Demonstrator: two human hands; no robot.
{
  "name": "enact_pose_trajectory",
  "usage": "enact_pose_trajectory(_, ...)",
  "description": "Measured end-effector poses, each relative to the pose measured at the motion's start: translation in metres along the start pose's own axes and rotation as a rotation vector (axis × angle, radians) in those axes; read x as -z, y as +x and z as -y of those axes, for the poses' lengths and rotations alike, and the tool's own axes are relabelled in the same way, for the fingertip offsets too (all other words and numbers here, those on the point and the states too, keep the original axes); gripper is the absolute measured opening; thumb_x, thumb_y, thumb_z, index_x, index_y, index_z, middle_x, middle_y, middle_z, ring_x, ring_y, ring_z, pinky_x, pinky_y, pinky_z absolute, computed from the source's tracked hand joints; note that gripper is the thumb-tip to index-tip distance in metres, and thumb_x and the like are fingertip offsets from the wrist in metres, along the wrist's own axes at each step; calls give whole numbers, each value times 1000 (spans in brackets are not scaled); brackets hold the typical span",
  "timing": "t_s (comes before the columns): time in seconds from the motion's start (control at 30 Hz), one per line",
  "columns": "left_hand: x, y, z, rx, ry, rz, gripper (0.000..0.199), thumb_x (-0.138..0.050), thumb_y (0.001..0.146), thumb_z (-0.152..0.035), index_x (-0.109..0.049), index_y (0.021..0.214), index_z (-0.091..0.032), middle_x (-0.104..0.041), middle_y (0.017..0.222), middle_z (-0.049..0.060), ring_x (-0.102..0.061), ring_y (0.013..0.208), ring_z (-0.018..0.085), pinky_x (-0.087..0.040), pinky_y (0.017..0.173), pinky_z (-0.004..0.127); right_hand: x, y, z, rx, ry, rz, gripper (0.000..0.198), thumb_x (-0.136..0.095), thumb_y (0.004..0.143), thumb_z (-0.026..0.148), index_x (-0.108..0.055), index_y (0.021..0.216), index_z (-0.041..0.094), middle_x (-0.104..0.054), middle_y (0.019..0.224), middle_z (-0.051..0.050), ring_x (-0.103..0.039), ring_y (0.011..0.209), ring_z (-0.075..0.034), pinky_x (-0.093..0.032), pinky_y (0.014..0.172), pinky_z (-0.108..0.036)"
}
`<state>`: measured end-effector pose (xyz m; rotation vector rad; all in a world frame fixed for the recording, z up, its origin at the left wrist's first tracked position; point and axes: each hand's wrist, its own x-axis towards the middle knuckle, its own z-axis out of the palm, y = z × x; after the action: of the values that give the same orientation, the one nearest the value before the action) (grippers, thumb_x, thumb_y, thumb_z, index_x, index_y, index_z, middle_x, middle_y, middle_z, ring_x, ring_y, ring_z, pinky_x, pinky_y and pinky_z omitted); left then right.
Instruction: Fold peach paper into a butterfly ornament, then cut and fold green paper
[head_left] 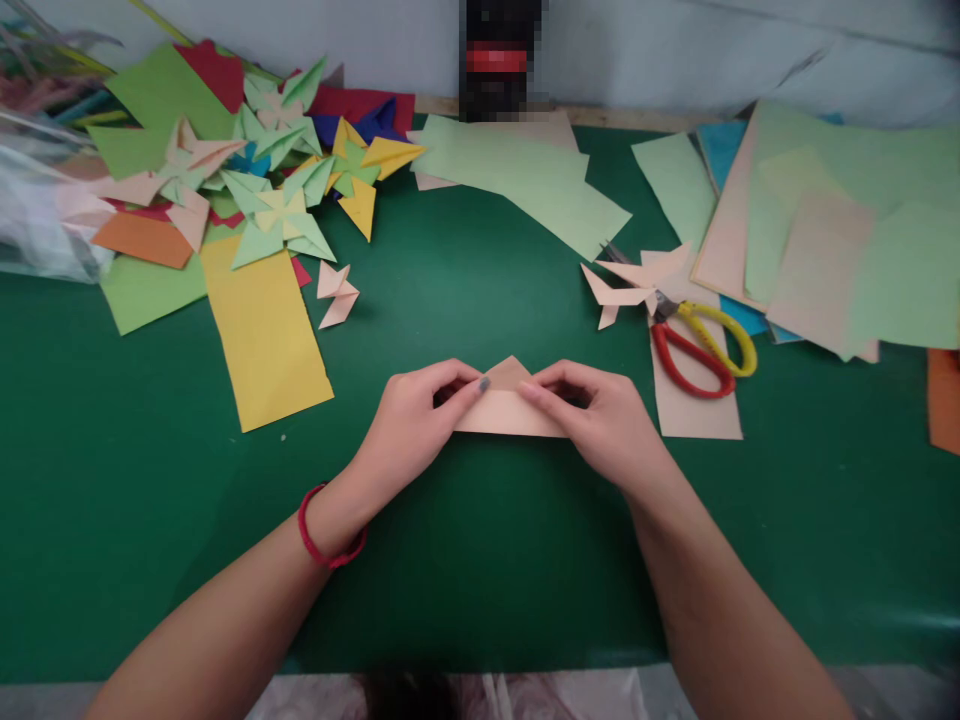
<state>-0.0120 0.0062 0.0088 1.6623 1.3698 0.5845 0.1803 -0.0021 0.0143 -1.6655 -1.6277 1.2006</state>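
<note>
Between my hands is a folded piece of pale peach paper, with a straight lower edge and a pointed flap at the top. My left hand pinches its left side, thumb on the front and fingers behind. At the right side my right hand pinches it the same way. Small folded peach pieces lie up and to the right, beside scissors with one red and one yellow handle. The scissors rest partly on a peach paper strip. Another small folded peach piece lies to the upper left.
Several folded paper stars lie on coloured sheets at the back left, near a yellow sheet and a clear plastic bag. Green and peach sheets are piled at the right. A green sheet lies at the back of the green table.
</note>
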Motion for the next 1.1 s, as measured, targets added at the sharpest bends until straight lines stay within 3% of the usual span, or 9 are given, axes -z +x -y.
enact_pose_trajectory(0.57,-1,0,2,-30,-17,-4,19,-51,88,-33,-65,85,-20,-68,81,-1,-60,71,12,-44,63,22,-2,0,2,1,-11,30,21,-59,81,40,-68,79,20,-68,77,-1,-59,70,-14,-42,62,-25)
enact_pose_trajectory(0.73,-6,0,7,-91,-25,-60,22,-50,89,-22,-54,110,-21,-67,83,-2,-63,77,12,-48,68,22,-2,2,-1,-8,-18,-29,22,-58,82,38,-68,78,19,-68,75,-1,-58,67,-13,-41,61,-24)
enact_pose_trajectory(0.8,-7,0,8,-170,78,-141,28,-49,89,-17,-51,116,-21,-66,94,1,-62,87,13,-49,77,25,-2,2,-3,-15,-12,-73,22,-59,81,39,-68,77,19,-68,74,-1,-58,66,-13,-41,60,-24)
enact_pose_trajectory(0.9,-10,-1,9,-425,338,-234,27,-53,87,-21,-52,114,-17,-62,109,8,-57,102,19,-46,88,33,-1,3,-7,-23,-7,-127,23,-60,80,40,-69,76,19,-67,71,-1,-58,64,-13,-42,59,-24)
enact_pose_trajectory(1.0,-12,-4,8,-688,581,-154,28,-55,87,-24,-53,114,-15,-60,113,12,-54,105,23,-43,91,38,-1,4,-8,-25,7,-142,23,-60,80,40,-69,77,19,-68,72,-1,-58,64,-14,-42,59,-25)
enact_pose_trajectory(1.1,-13,-7,7,-775,716,-103,24,-50,88,-14,-55,112,-14,-60,115,11,-54,105,23,-41,93,39,-1,4,-7,-23,14,-125,23,-59,81,39,-69,77,20,-68,73,-1,-60,66,-14,-43,60,-25)
